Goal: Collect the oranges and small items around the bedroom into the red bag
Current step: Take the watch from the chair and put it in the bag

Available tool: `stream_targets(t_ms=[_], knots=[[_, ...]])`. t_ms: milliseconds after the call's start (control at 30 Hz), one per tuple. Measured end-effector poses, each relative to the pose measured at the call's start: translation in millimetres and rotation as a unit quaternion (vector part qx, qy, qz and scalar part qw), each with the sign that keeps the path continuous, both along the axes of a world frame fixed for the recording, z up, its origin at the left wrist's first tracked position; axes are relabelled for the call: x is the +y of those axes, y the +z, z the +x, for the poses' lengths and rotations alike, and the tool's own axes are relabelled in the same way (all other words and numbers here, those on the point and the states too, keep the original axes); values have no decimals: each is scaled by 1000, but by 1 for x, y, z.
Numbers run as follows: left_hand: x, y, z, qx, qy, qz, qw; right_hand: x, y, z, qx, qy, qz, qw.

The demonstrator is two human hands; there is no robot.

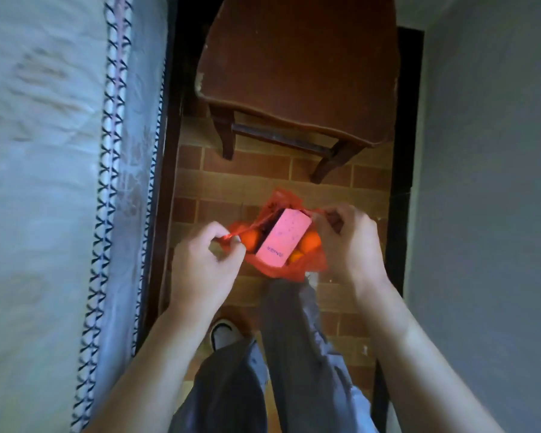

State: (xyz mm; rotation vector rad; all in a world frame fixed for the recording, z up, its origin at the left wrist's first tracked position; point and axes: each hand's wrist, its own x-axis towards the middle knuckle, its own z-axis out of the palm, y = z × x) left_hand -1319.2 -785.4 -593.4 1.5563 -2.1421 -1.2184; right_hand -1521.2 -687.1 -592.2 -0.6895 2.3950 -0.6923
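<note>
Above the brick-patterned floor, the red bag is held open between two hands. Its left edge is pinched by the left hand, and its right edge is gripped by the curled fingers of the right hand. Inside the bag a pink box is seen, with oranges on both sides of it. A wooden chair stands just beyond, and a bed is at the left.

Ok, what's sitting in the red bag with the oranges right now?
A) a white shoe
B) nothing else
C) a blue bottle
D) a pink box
D: a pink box stands in the open red bag between the oranges, while the left hand and right hand pinch the bag's edges apart.
</note>
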Motion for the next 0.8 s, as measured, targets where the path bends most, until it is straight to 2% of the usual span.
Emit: stream_targets(t_ms=[133, 500, 633, 800], knots=[[7, 71, 23, -9, 12, -4, 1000, 1, 91, 14, 13, 5, 1, 1000], [25, 290, 88, -12, 29, -130, 991, 13, 301, 63, 75, 89, -24, 993], [24, 358, 110, 2, 34, -205, 978, 7, 378, 80, 123, 113, -74, 983], [18, 442, 127, 42, 92, -286, 953, -7, 470, 101, 175, 130, -145, 965]])
